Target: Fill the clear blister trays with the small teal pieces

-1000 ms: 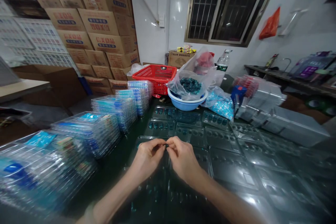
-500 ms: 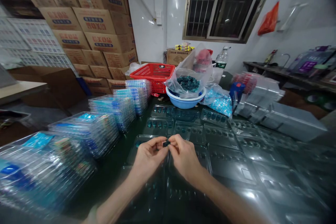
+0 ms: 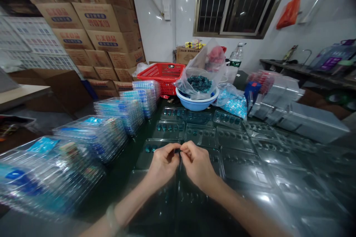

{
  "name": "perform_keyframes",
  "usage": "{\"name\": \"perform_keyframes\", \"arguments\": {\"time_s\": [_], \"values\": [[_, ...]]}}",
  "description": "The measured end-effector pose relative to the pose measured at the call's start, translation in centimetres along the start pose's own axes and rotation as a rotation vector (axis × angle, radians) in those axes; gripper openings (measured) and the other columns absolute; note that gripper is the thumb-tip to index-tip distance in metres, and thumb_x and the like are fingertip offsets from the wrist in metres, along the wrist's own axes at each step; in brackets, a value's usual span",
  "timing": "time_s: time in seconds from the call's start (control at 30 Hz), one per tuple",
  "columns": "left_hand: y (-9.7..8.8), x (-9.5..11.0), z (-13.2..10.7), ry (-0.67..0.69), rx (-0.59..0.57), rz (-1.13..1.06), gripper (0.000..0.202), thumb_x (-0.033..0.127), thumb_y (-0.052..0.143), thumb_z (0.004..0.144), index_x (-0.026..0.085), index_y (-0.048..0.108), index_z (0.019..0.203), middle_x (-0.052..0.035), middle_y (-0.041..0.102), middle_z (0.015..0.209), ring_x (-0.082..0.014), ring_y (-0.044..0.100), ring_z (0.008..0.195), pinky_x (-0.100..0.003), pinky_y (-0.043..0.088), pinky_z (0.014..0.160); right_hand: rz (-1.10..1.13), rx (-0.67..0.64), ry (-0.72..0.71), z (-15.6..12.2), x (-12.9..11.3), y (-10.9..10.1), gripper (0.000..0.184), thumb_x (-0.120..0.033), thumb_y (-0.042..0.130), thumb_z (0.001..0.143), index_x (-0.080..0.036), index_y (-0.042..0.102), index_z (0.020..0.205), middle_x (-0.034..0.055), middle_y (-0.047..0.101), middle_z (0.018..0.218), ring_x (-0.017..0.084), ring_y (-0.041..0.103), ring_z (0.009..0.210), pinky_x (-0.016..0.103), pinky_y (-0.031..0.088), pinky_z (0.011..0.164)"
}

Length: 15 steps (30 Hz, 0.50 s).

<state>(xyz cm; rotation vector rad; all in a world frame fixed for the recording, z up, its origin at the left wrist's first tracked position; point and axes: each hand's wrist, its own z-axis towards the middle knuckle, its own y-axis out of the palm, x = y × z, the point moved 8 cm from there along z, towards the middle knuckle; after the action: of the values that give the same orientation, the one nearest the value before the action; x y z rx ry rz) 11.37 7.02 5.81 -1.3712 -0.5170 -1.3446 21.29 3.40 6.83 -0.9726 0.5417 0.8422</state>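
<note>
My left hand (image 3: 164, 161) and my right hand (image 3: 198, 163) meet over the rows of clear plastic trays. Both are closed, thumb against fingertips, pinching a small dark piece (image 3: 178, 150) between them; the fingers cover most of it, so its kind is unclear. Just beyond my left hand, a clear tray (image 3: 142, 156) has teal pieces (image 3: 150, 149) in its hollows. Farther back, another tray (image 3: 170, 135) has a row of similar teal pieces. A clear bag of teal pieces (image 3: 199, 83) sits in a blue basin (image 3: 197, 103).
Stacks of filled clear packs (image 3: 91, 135) line the left side. Behind them stand a red basket (image 3: 164, 85) and cartons (image 3: 102, 22). A bag of light-blue bits (image 3: 232, 102) lies right of the basin, near stacked clear trays (image 3: 314, 122). More trays (image 3: 241, 166) cover the right side.
My fingertips have closed further around the small dark piece, which shows less now. Both hands stay close together over the trays. The view has shifted slightly.
</note>
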Motion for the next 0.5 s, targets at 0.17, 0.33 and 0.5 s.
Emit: {"name": "perform_keyframes", "arguments": {"time_s": [0.17, 0.33, 0.5], "values": [[0.4, 0.2, 0.1, 0.013, 0.043, 0.040, 0.029, 0.014, 0.043, 0.076, 0.017, 0.064, 0.096, -0.0046, 0.065, 0.082, -0.0178, 0.058, 0.073, -0.027, 0.045, 0.065, -0.204, 0.030, -0.155, -0.2, -0.7, 0.4, 0.017, -0.007, 0.038, 0.079, -0.018, 0.049, 0.071, 0.0005, 0.053, 0.068, 0.013, 0.049, 0.064, 0.024, 0.037, 0.062], [0.6, 0.2, 0.3, 0.023, 0.048, 0.010, 0.022, 0.018, 0.049, 0.075, 0.017, 0.064, 0.090, -0.0050, 0.065, 0.077, -0.0184, 0.059, 0.072, -0.028, 0.045, 0.067, -0.312, 0.065, -0.195, -0.4, -0.3, 0.1, 0.017, -0.006, 0.038, 0.077, -0.018, 0.050, 0.073, 0.0014, 0.053, 0.068, 0.014, 0.048, 0.066, 0.025, 0.037, 0.062], [2.4, -1.7, 0.6, -0.275, -0.169, -0.449, 0.022, 0.026, 0.054, 0.074, 0.014, 0.060, 0.091, -0.0012, 0.059, 0.063, -0.0102, 0.051, 0.044, -0.023, 0.041, 0.045, -0.406, 0.019, -0.307, -0.9, -1.7, 0.1, 0.016, -0.007, 0.041, 0.078, -0.018, 0.051, 0.070, 0.0024, 0.054, 0.071, 0.015, 0.048, 0.070, 0.027, 0.038, 0.063]]}}
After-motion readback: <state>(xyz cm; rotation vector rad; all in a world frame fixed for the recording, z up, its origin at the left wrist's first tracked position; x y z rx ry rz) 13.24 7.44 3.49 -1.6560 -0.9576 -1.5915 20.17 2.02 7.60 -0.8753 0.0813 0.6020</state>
